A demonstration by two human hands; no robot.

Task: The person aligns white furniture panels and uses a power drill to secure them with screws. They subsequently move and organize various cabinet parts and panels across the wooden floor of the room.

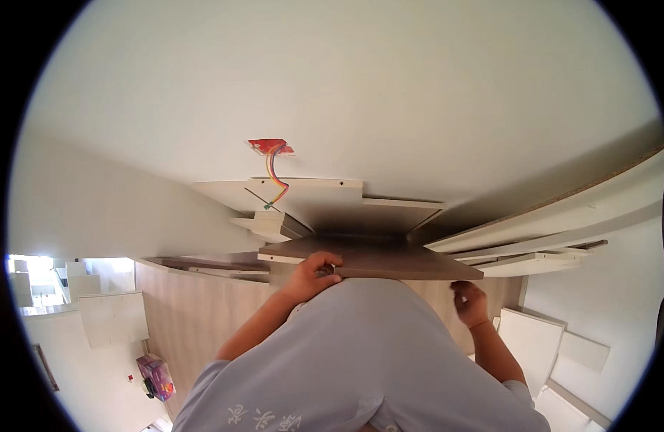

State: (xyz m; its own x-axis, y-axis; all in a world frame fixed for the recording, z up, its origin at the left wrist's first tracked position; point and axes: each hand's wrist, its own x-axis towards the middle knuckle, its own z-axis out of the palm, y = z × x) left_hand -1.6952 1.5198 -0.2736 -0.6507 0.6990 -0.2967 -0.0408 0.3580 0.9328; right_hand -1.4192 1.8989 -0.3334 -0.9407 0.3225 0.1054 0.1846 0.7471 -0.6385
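Note:
A dark brown board [389, 259] with a pale edge at its left lies flat in front of my body. My left hand [317, 275] pinches its near edge on the left, with the thumb and fingers bent around that edge. Just below the board's near right corner is my right hand [470, 302], its fingers curled in. Whether it holds some small thing is hidden. Behind the brown board, white panels [310, 189] with small dark holes lean against the wall.
Coloured wires [274, 173] hang from a red-edged wall opening. Long white panels [555, 230] are stacked on the right, and more white boards [530, 345] lie lower right. A wood-grain panel [195, 306] extends at left, near a purple box [156, 376] on the floor.

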